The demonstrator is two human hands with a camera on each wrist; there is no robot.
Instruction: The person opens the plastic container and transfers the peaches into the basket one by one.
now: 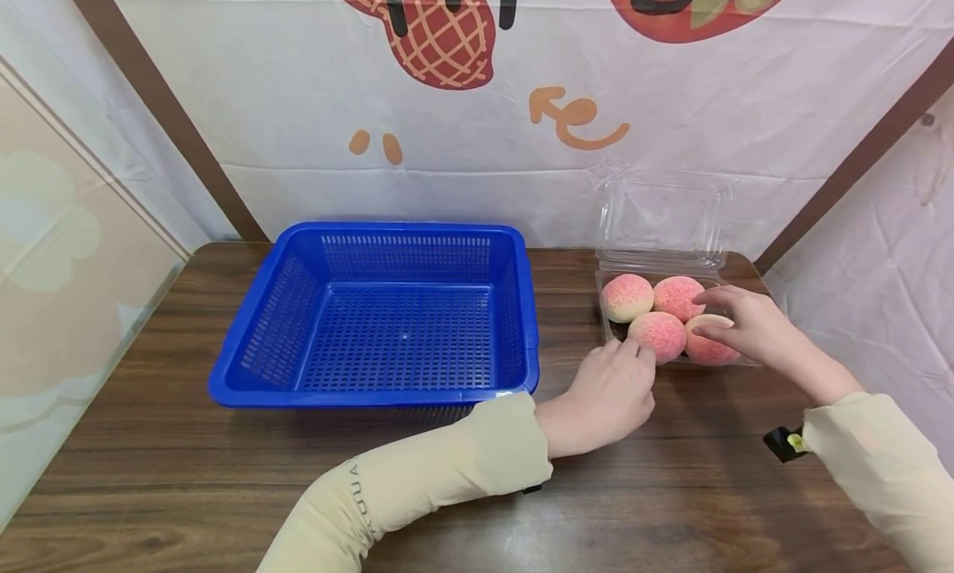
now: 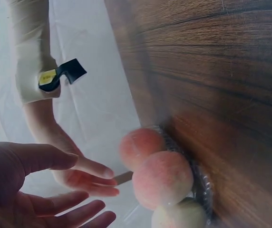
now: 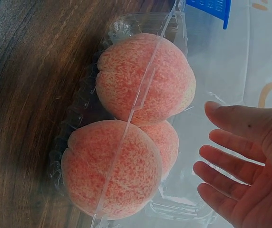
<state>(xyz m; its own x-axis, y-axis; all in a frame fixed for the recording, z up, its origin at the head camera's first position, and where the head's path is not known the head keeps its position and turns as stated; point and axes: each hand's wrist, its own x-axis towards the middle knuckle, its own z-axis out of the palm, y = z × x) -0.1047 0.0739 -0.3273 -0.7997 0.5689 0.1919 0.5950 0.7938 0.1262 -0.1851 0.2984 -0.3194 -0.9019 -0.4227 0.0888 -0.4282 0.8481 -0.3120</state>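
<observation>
Wood-grain table (image 1: 186,490) bears a blue perforated basket (image 1: 373,395) at ten o'clock; the left hand (image 1: 607,393), fingers spread, holding nothing, hovers toward seven of four peaches (image 1: 659,334), set in a clear clamshell (image 1: 663,217) at two; the right hand (image 1: 753,326), wide and unladen, sits at their three. Reaching, I'd judge; next calls for curling round a peach.

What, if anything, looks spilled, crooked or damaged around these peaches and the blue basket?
Nothing stands out. The four peaches sit in their clear container, its lid open behind them, and the blue basket stands upright on the table, no spill or damage visible.
</observation>
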